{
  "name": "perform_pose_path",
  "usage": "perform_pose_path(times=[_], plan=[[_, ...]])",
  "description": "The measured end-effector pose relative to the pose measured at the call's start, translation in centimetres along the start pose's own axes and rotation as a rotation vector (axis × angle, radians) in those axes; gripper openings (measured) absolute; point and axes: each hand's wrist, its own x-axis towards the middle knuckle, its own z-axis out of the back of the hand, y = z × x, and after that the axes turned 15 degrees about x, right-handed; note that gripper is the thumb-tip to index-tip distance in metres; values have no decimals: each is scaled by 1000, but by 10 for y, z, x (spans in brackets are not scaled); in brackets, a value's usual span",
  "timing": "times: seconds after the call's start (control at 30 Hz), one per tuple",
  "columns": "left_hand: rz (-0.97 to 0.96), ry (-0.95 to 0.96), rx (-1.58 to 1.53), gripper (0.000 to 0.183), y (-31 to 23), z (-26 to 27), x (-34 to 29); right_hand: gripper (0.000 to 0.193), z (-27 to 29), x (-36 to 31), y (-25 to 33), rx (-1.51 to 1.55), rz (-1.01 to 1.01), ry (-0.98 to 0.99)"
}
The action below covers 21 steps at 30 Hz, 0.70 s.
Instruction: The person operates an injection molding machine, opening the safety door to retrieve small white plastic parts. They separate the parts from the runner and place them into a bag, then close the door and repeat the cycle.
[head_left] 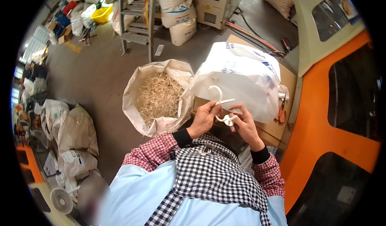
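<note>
My left hand (204,117) is closed, its fingertips pinching a white plastic piece with a thin curved, hook-like strip (219,90) rising from it. My right hand (245,126) holds a rounded white part (228,120) between thumb and fingers, close beside the left. Whether the strip and the rounded part are one moulding I cannot tell. Just beyond both hands lies a large white translucent plastic bag (237,71), its mouth toward me. Left of it stands an open woven sack (132,87) filled with pale, thin curly plastic strips (159,97).
Orange-handled scissors (281,114) lie on cardboard (287,79) right of the bag. An orange and cream machine (313,117) borders my right side. Farther off are metal steps (138,37), stacked full sacks (179,15) and a yellow crate (102,14). More sacks (76,131) stand at left.
</note>
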Motion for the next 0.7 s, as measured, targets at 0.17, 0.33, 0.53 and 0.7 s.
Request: perform_pose_path(times=[0.17, 0.33, 0.53, 0.7], plan=[[477, 119, -482, 29, 8, 1, -13, 21, -31, -6, -32, 25, 244, -77], [-185, -212, 324, 10, 1, 8, -28, 36, -13, 1, -41, -107, -64, -117], [-590, -295, 851, 15, 20, 57, -47, 41, 20, 50, -52, -47, -208, -348], [83, -477, 821, 16, 101, 144, -47, 38, 125, 132, -67, 192, 153, -574]])
